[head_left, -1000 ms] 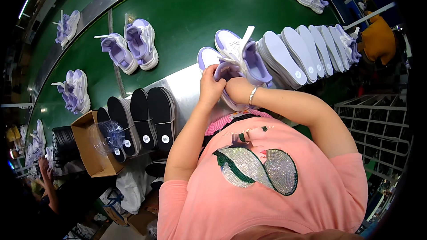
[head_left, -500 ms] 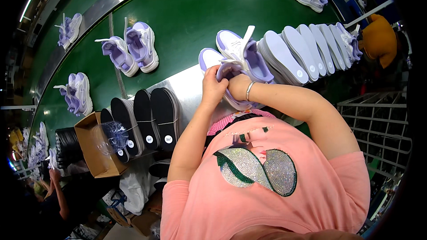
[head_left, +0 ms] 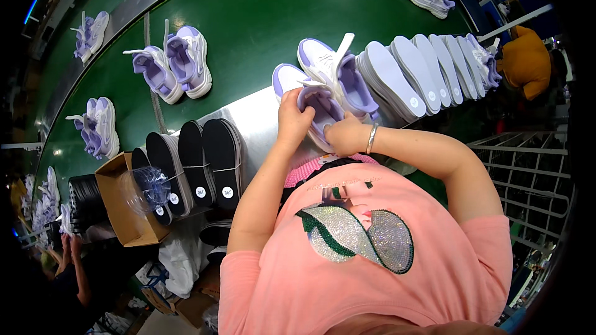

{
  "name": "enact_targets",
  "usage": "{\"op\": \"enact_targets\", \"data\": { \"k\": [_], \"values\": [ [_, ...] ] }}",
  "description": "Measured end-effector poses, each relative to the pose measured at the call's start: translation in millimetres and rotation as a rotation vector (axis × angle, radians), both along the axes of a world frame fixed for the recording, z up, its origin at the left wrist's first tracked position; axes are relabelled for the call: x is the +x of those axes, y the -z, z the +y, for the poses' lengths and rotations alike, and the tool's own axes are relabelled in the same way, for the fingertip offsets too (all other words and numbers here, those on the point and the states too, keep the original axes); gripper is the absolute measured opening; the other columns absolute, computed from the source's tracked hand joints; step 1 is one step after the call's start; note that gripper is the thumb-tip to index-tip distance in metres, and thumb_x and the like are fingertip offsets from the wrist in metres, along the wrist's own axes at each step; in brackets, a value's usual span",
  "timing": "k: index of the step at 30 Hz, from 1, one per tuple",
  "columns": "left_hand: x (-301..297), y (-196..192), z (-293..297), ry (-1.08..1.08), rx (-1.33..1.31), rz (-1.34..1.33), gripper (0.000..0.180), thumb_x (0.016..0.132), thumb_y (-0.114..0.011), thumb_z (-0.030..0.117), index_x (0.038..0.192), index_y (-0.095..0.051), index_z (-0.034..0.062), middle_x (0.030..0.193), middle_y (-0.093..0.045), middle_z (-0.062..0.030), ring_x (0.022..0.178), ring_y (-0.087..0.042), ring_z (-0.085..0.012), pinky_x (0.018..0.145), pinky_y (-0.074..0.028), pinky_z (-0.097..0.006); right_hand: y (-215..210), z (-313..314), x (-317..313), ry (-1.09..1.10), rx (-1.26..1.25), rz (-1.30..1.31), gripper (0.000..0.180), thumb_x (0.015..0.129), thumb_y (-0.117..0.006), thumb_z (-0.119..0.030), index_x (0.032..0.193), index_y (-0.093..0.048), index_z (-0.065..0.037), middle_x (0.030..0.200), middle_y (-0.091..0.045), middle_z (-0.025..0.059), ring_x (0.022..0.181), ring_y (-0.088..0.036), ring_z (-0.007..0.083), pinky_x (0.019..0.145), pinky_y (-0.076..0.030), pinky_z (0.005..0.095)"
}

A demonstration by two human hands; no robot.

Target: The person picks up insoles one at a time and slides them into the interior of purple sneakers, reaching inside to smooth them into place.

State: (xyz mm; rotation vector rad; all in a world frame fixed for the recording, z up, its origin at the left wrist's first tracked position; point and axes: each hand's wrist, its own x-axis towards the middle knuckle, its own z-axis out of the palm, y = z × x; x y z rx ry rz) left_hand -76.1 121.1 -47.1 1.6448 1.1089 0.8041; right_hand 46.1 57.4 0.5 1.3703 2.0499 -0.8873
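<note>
A white and lilac sneaker [head_left: 320, 108] is between my hands at the metal edge of the line, its toe pointing away from me. My left hand [head_left: 294, 118] is closed on the left side of its opening, near the tongue. At the heel, my right hand [head_left: 347, 134] pinches the collar, its fingertips at the shoe's opening. A silver bangle circles that wrist. The matching sneaker [head_left: 335, 74] stands just beyond, with a white strap sticking up. Inside the held shoe, a pale lining shows; my fingers partly cover it.
Stacks of pale grey insoles [head_left: 391, 77] stand close by my right hand. On the left are banded black insoles [head_left: 222, 155] and an open cardboard box [head_left: 127, 201] with clear plastic. More sneaker pairs [head_left: 174, 65] sit on the green belt [head_left: 248, 37]. A wire rack [head_left: 528, 174] is at right.
My right hand has drawn back out of the sneaker's opening to its heel. My left hand keeps its hold on the collar. The whole view has shifted slightly.
</note>
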Motion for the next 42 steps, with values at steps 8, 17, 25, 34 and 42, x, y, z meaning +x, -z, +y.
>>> {"op": "enact_targets", "data": {
  "k": [8,17,25,34,42],
  "values": [
    [0.8,0.7,-2.2,0.003,0.014,-0.015,0.037,0.062,-0.052,0.004,0.098,-0.052,-0.0022,0.096,-0.052,-0.0170,0.090,-0.050,-0.0310,0.082,-0.040,-0.035,-0.4,-4.8,3.8,0.069,0.079,0.089,0.027,0.070,-0.056,-0.020,0.088,-0.052,0.000,0.077,-0.061,0.0162,0.076,-0.060,0.0281,0.074,-0.033,0.0459],
    [-13.7,1.2,4.6,-0.048,-0.170,-0.244,0.041,0.061,-0.048,-0.005,0.102,-0.052,0.0013,0.096,-0.052,-0.0109,0.090,-0.053,-0.0218,0.077,-0.042,-0.028,-46.8,-7.6,66.7,0.526,0.727,0.398,0.017,0.072,-0.057,-0.018,0.087,-0.060,-0.010,0.077,-0.059,0.0107,0.082,-0.055,0.0262,0.070,-0.040,0.0376],
    [-38.8,-25.6,37.0,-0.171,0.375,0.231,0.042,0.069,-0.050,0.000,0.110,-0.042,-0.0025,0.105,-0.048,-0.0184,0.097,-0.047,-0.0307,0.083,-0.039,-0.036,2.7,-22.9,77.2,0.359,0.738,0.223,0.018,0.072,-0.053,-0.018,0.083,-0.059,-0.005,0.096,-0.054,0.0101,0.096,-0.048,0.0271,0.077,-0.040,0.0373],
    [49.2,-69.5,3.0,0.195,0.339,0.024,0.058,0.071,-0.059,0.010,0.121,-0.031,-0.0030,0.116,-0.042,-0.0208,0.109,-0.039,-0.0340,0.091,-0.032,-0.039,19.6,-22.3,217.1,0.922,1.116,0.065,0.034,0.069,-0.063,-0.024,0.096,-0.054,-0.006,0.091,-0.056,0.0142,0.088,-0.052,0.0298,0.074,-0.042,0.0406],
    [58.8,-55.6,35.5,0.147,0.130,0.180,0.029,0.076,-0.054,0.019,0.096,-0.048,-0.0023,0.086,-0.056,-0.0227,0.081,-0.053,-0.0380,0.070,-0.041,-0.043,-2.2,-32.3,202.5,1.012,0.893,-0.302,0.040,0.062,-0.069,-0.030,0.090,-0.051,-0.008,0.083,-0.060,0.0094,0.079,-0.056,0.0271,0.072,-0.034,0.0423]
  ]
}}
